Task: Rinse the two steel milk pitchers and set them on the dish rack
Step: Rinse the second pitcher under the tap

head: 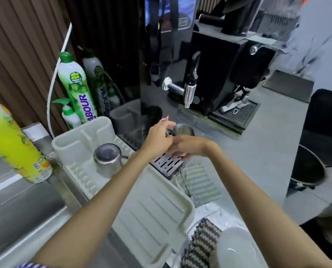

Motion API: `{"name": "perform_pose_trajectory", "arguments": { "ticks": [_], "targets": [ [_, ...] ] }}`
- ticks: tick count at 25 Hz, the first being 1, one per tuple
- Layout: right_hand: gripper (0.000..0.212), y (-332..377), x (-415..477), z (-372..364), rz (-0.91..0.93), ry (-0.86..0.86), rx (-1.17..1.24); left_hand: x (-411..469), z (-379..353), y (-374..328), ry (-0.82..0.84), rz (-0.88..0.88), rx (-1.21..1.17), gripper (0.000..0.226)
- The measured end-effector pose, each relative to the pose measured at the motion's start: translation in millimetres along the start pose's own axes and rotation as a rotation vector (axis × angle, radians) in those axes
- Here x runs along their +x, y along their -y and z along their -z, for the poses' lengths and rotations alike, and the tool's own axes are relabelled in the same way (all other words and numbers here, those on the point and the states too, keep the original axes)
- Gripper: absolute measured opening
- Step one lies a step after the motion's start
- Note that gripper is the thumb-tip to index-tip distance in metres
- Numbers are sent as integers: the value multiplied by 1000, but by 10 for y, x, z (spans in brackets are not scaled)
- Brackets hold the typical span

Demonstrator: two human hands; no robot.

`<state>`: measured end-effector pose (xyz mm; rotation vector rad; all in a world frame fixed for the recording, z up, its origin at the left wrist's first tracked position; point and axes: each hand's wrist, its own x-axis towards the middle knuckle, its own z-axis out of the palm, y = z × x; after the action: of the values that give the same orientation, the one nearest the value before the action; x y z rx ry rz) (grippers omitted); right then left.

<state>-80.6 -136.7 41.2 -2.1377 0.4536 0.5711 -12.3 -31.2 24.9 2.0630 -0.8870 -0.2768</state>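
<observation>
One steel pitcher (pixel 107 159) sits upside down on the pale dish rack (pixel 151 206), while the second pitcher (pixel 182 130) stands upright beyond it over a slotted drip tray (pixel 166 163) — left hand (pixel 157 138) gripping its handle, right hand (pixel 188 148) wrapped round its body.

Ahead of you, on the left, stands a wall of brown vertical slats (pixel 20 55), with a white cable (pixel 54 78) running down it. Beside the slats a glossy black panel (pixel 122 55) mirrors the bottles in front of it. The grey countertop (pixel 257 144) stretches away to your right and carries a black espresso machine (pixel 225 74). A pale grey wall (pixel 319 45) closes the far right, evenly lit.
</observation>
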Motion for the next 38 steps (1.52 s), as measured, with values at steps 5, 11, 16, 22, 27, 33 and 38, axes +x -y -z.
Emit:
{"name": "perform_pose_trajectory", "arguments": {
  "ticks": [5,11,16,22,27,33,38],
  "targets": [
    [56,-451,-153,190,-72,-40,268,500,-266,141,293,42,323,73],
    [46,-641,64,198,-62,-8,397,482,-381,129,232,76,560,49],
    [63,-631,133,146,-182,-26,549,371,-189,11,438,345,74,21],
    [29,-705,72,102,-228,-204,631,68,-232,-177,584,437,-349,48],
    [25,-670,74,0,-167,-236,736,38,-204,-222,431,415,-231,46],
    [12,-701,-182,167,-44,-233,708,-85,64,-58,208,359,-194,66],
    [23,-169,-634,313,69,-14,486,-517,388,-69,298,252,-358,86]
  ]
}}
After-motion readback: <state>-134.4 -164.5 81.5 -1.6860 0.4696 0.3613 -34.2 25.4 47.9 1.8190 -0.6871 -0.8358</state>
